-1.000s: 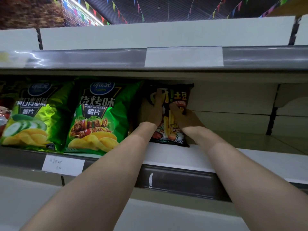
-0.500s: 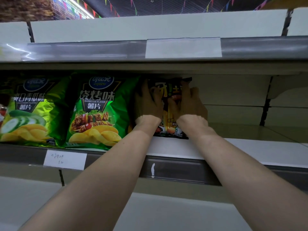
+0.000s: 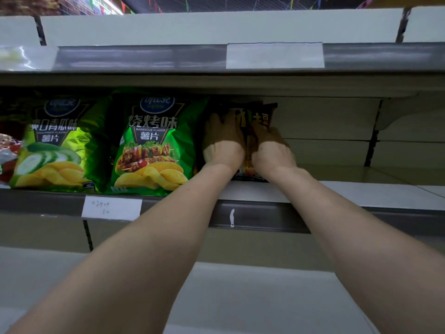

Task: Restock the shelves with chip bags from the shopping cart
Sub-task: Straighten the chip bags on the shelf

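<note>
Bag (image 3: pixel 255 115) under flat left hand (image 3: pixel 222 138), right hand (image 3: pixel 272 145) touching.

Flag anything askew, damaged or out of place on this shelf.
Nothing is spilled or torn. Only the dark chip bag is unsettled, held between the left hand and right hand; a white scuff marks the shelf rail.

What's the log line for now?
left hand: flat on dark chip bag | right hand: on bag, grip unclear | bag: upright, beside barbecue bag
</note>
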A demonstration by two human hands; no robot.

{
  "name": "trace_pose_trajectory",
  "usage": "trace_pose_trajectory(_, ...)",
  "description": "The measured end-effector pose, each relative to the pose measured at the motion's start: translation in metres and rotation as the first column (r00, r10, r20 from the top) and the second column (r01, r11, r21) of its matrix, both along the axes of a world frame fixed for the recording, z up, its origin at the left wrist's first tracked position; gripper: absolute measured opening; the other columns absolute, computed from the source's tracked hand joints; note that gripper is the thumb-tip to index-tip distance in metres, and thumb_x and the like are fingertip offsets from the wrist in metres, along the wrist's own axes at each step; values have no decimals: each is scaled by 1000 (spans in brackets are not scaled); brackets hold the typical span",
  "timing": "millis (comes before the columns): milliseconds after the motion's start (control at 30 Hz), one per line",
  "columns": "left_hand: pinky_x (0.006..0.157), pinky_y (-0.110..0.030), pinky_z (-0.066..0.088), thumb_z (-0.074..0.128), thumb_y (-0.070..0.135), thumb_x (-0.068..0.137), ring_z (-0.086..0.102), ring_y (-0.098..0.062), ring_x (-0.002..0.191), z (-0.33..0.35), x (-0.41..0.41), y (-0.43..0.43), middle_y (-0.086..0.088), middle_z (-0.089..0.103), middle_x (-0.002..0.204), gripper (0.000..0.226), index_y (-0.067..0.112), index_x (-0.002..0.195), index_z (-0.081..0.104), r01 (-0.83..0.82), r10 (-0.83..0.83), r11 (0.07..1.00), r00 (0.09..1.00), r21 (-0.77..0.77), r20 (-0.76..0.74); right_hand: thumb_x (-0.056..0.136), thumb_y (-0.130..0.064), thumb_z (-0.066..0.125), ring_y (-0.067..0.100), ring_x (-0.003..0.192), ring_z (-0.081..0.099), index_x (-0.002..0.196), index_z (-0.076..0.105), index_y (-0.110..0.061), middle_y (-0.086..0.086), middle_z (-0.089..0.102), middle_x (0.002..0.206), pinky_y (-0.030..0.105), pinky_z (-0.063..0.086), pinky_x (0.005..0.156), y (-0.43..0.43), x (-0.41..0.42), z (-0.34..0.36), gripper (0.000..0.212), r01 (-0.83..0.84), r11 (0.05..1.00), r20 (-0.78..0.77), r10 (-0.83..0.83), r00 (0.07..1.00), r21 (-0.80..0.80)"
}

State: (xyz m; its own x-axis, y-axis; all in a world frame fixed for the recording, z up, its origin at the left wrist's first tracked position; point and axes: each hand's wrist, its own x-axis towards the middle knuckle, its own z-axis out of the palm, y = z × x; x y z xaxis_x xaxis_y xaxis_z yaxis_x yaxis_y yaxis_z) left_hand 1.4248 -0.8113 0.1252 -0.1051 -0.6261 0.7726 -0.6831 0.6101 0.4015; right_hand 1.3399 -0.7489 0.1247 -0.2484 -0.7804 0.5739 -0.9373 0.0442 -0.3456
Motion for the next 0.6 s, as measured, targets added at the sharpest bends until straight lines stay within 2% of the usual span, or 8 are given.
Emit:
trace_pose_trajectory(133, 90, -40, 45, 48, 26, 95, 45, -36, 121, 2, 7, 28, -16, 42, 136, 39, 14, 132, 52, -39, 40, 991, 999, 127, -6, 99, -16, 44, 34, 99, 57, 121, 56, -10, 12, 55, 107, 32, 42, 74, 14, 9, 4, 25, 61, 997, 54, -63, 997, 37)
trace_pose_trajectory(200, 89, -40, 46, 50, 25, 94, 50, -36, 117, 5, 12, 42, -16, 50, 130, 34, 11, 123, 59, -47, 55, 985, 997, 167, -47, 100, -19, 43, 35, 98, 56, 111, 58, -7, 16, 59, 108, 33, 40, 72, 23, 13, 3, 22, 10, 1000, 55, -10, 998, -8)
trace_pose_trajectory(300, 86, -41, 46, 50, 23, 93, 54, -38, 110, 9, 23, 65, -19, 57, 119, 30, 7, 116, 63, -3, 20, 994, 989, 113, -148, 99, -21, 43, 40, 98, 56, 99, 52, -10, 20, 56, 109, 34, 36, 70, 39, 22, 1, 14, -121, 989, 16, 122, 992, -84)
trace_pose_trajectory(467, 84, -37, 45, 50, 25, 96, 57, -29, 105, 14, 55, 108, -9, 61, 114, 24, 14, 114, 62, -55, 72, 995, 969, 82, -236, 97, -23, 46, 39, 102, 55, 121, 59, -13, 15, 52, 115, 35, 38, 72, 73, 49, 6, 29, -235, 967, -57, 231, 971, -102)
trace_pose_trajectory(600, 83, -35, 43, 49, 25, 95, 58, -27, 105, 6, 94, 138, -5, 62, 115, 21, 20, 111, 61, -218, 255, 961, 936, 171, -243, 98, -25, 47, 34, 107, 55, 123, 60, -15, 11, 53, 119, 38, 44, 81, 104, 80, -1, 30, -337, 937, -68, 331, 941, -92)
